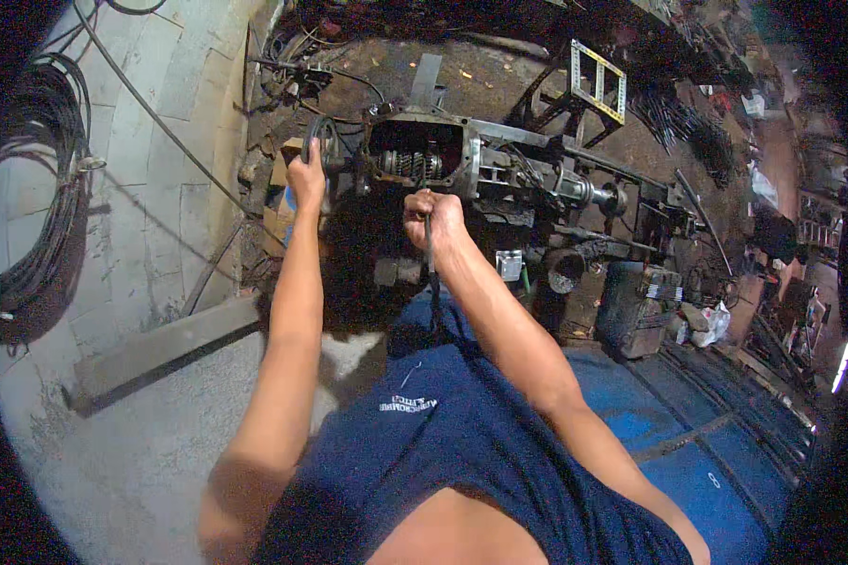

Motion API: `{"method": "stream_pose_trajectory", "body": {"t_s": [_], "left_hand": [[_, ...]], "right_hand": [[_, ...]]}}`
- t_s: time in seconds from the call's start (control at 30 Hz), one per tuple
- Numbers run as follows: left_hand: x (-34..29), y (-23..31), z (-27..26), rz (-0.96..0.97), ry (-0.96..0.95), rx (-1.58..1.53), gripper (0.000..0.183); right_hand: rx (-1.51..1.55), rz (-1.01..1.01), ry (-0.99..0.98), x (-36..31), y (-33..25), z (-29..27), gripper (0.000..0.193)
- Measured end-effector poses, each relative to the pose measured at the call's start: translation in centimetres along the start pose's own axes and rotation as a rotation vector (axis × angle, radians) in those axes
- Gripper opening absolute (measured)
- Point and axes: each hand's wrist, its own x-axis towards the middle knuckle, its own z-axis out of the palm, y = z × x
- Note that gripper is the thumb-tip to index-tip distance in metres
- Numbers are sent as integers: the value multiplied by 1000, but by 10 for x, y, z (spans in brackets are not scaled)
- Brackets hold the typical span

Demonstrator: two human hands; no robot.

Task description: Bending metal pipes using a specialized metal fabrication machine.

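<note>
A grey metal gearbox housing [481,155] lies in front of me with its top open, gear teeth [413,165] showing inside. My left hand [306,177] is closed around a dark round flange [322,137] at the housing's left end. My right hand [433,218] is clenched on a thin dark rod-like tool [431,254] that hangs down from the fist, just below the open housing. Both forearms reach up from my dark blue shirt.
A coil of black cable [38,217] hangs on the tiled wall at left. A metal beam [160,348] lies on the concrete floor. A yellow-edged metal frame [598,80] stands behind the gearbox. Scrap parts and a dark box [641,306] crowd the right.
</note>
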Motion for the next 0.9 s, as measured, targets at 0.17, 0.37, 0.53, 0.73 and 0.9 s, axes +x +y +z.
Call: {"method": "stream_pose_trajectory", "body": {"t_s": [0.17, 0.37, 0.53, 0.73, 0.9], "left_hand": [[9, -5, -1, -29, -3, 39, 65], [-5, 26, 3, -27, 64, -23, 68], [31, 41, 11, -251, -242, 305, 72], [66, 7, 38, -150, -173, 404, 85], [39, 54, 25, 35, -170, 105, 70]], "right_hand": [[52, -60, 64, 0, 8, 11, 21], [210, -38, 40, 9, -7, 6, 22], [282, -51, 13, 4, -13, 6, 22], [114, 66, 13, -10, -19, -9, 26], [-399, 252, -154, -58, -81, -40, 30]]}}
